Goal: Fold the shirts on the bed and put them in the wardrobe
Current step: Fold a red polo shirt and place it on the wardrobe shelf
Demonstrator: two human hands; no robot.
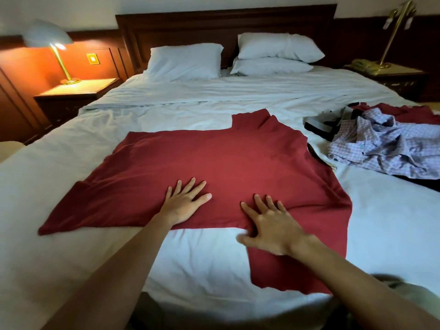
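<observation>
A red shirt (pixel 214 167) lies spread flat on the white bed (pixel 59 175). The left hand (pixel 183 203) and right hand (pixel 271 225) press on its near edge, fingers splayed, gripping nothing.

no legible text, labels or numbers

Matt red cloth shirt (pixel 214 163), creased white cotton sheet (pixel 190 108), glossy wooden headboard (pixel 190 27)
</observation>
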